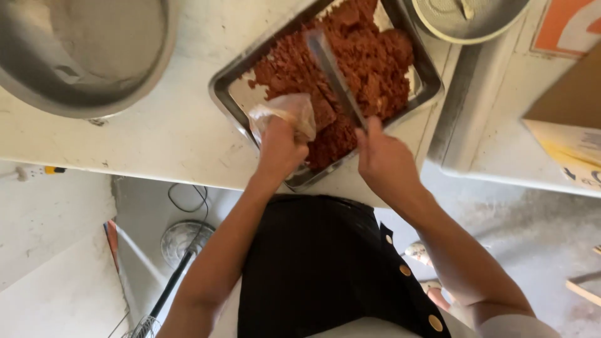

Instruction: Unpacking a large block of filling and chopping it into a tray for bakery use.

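**Cutting the red-brown block in the steel tray**

Your right hand (383, 158), just right of the frame's centre, is closed around the handle of a long metal blade (333, 75). The blade runs from your hand up and to the left, across the red-brown pressed mass (369, 59) that fills most of the rectangular steel tray (220, 84) in the upper middle of the frame. Your left hand (280, 150), just left of centre, grips a thin clear plastic bag (287, 112) and rests at the near edge of the tray, touching the mass or very close to it; I cannot tell which.

To cut well, I think you should keep the blade upright and press straight down, not saw, because the mass looks crumbly and the far part is already broken in loose pieces. Keep the fingers of the left hand behind the blade line. The tray sits near the edge of the white counter (156, 134), a little turned, so hold it steady when you press.

A large steel bowl (87, 53) stands in the upper left of the frame, well apart from the tray. A round metal lid or pan (466, 19) is at the upper right, just beside the tray corner.
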